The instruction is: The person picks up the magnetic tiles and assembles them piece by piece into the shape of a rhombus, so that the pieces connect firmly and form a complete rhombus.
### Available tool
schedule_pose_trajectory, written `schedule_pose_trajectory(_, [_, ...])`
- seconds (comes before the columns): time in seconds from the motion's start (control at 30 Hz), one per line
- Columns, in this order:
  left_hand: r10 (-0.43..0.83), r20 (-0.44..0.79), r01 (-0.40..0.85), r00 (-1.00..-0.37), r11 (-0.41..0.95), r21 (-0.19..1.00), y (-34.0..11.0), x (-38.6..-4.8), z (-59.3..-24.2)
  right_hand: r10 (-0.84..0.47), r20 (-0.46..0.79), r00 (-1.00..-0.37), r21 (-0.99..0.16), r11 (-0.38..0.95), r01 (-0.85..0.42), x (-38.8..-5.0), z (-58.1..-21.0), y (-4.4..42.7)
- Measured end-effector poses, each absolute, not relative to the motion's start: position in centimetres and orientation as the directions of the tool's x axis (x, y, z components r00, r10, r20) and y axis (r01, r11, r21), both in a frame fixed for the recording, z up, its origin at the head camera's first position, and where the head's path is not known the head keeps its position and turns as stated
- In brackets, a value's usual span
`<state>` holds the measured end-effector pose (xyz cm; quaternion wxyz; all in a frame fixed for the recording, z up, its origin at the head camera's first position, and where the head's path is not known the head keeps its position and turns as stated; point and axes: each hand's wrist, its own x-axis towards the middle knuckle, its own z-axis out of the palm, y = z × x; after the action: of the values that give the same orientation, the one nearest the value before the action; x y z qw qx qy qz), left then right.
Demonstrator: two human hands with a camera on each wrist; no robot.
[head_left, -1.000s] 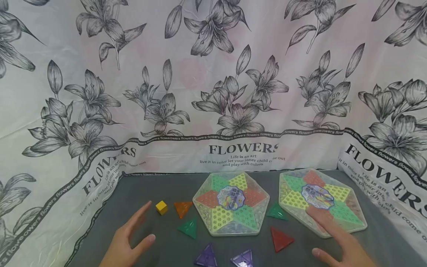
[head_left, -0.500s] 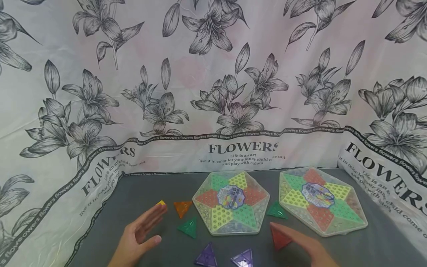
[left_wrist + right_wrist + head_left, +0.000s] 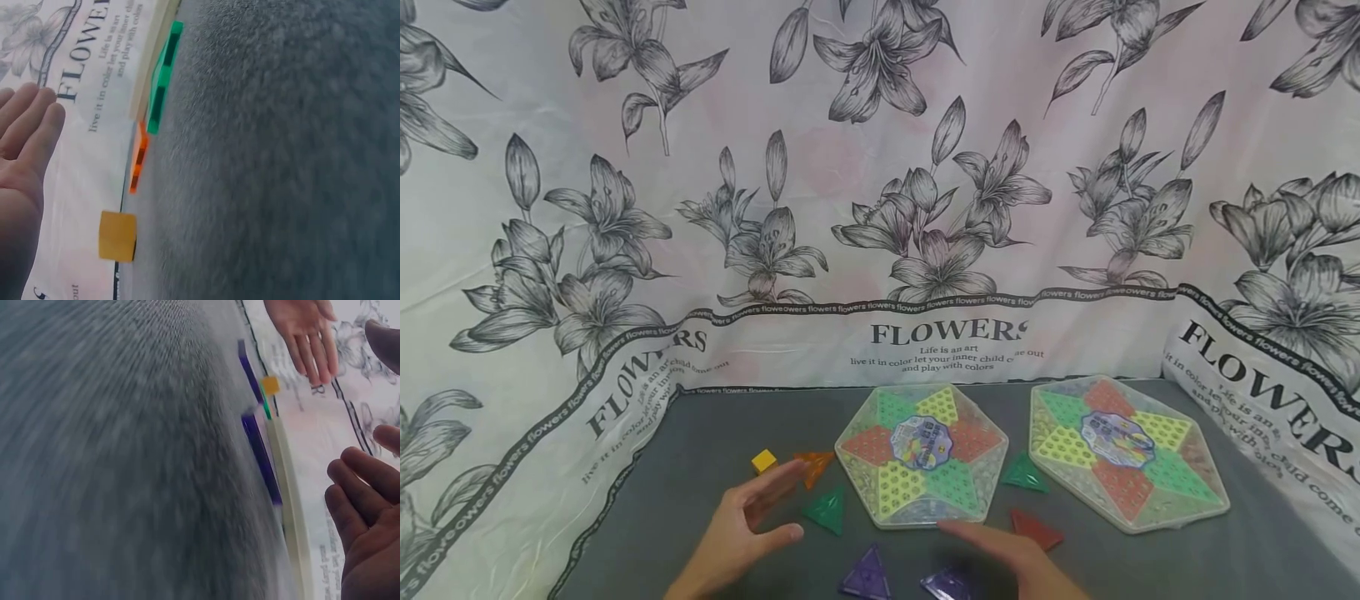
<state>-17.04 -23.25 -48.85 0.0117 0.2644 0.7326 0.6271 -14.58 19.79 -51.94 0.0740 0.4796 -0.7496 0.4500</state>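
Note:
My left hand (image 3: pixel 737 525) hovers with straight fingers over the left side of the table, its fingertips in front of the orange triangle tile (image 3: pixel 816 468). Just behind it sits a yellow cube (image 3: pixel 764 461), and a green triangle tile (image 3: pixel 826 510) lies to its right. My right hand (image 3: pixel 1011 554) is held out with extended fingers, nearest to a purple triangle tile (image 3: pixel 946 583) and the red triangle tile (image 3: pixel 1036 528), which it partly hides. Neither palm holds anything in the left wrist view, where the left hand (image 3: pixel 25 144) shows, or the right wrist view, where the right hand (image 3: pixel 369 512) shows.
Two hexagonal clear boxes with star patterns, a left box (image 3: pixel 922 457) and a right box (image 3: pixel 1123 454), lie at the back. Another purple tile (image 3: pixel 867 573) is near the front, another green tile (image 3: pixel 1024 473) between the boxes. A flowered curtain (image 3: pixel 940 200) encloses the grey table (image 3: pixel 715 425).
My left hand has moved right, past the yellow cube toward the orange tile. My right hand has swept left from the right box, over the red tile, to the front of the left box.

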Motion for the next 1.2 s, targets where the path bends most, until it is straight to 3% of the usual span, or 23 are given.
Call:
schedule_pose_trajectory(0.4, [0.432,0.198,0.311,-0.880,0.209,0.927,-21.4,-18.4,-49.7,-0.720,0.353,-0.598,-0.796,0.106,-0.596,-15.5,-52.4,15.7])
schedule_pose_trajectory(0.57, [0.409,0.148,0.302,-0.900,0.343,0.890,-20.6,-18.8,-49.8,-0.750,0.327,-0.575,-0.811,0.090,-0.579,-16.2,-52.5,13.9])
schedule_pose_trajectory(0.97, [0.359,0.106,0.341,-0.927,0.692,0.636,-18.7,-19.9,-49.6,-0.787,0.217,-0.577,-0.832,0.160,-0.531,-17.1,-52.5,11.0])
schedule_pose_trajectory(1.2, [0.413,0.132,0.422,-0.901,0.769,0.479,-17.3,-19.7,-49.2,-0.782,0.313,-0.538,-0.695,0.197,-0.691,-17.2,-52.5,9.7])
